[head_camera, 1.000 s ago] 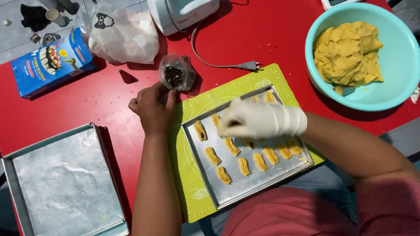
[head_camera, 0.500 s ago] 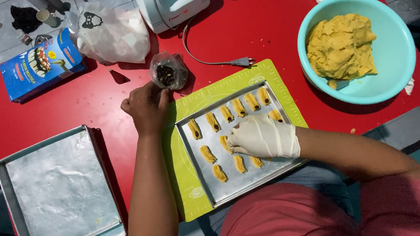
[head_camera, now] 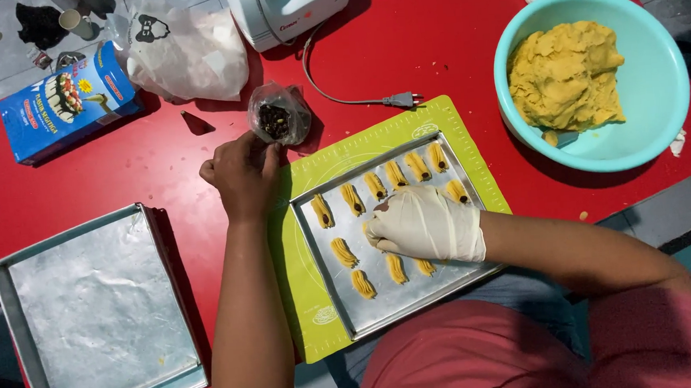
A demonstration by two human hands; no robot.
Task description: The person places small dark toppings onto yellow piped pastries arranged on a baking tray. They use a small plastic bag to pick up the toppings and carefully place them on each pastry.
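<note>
Yellow ridged dough pieces [head_camera: 354,199] lie in loose rows on a foil-lined baking tray [head_camera: 328,273], and this tray serves as the landmark. It sits on a green mat [head_camera: 311,160] over the red table [head_camera: 152,162]. Each piece is a short, grooved finger of pale golden dough; several carry a dark dot on one end, others look plain.

Over the tray's middle, the gloved right hand [head_camera: 426,223] presses down flat-curled among the pieces; whether anything is pinched under its fingertips cannot be told. Just off the tray's upper left corner, the bare left hand [head_camera: 238,175] is loosely clenched with its fingertips at the mouth of a small clear bag of dark bits [head_camera: 277,118]; whether it has a bit between them is hidden.

A risk, as I judge it: the glove covers soft pieces, so a heavy palm could flatten their ridges or drag one into its neighbour. The little bag stands unsupported and could tip.

Left of the tray rests a second, bare foil-lined tray [head_camera: 27,341]; up and right of it, a teal bowl [head_camera: 660,111] holds a mound of yellow dough [head_camera: 566,73].
</note>
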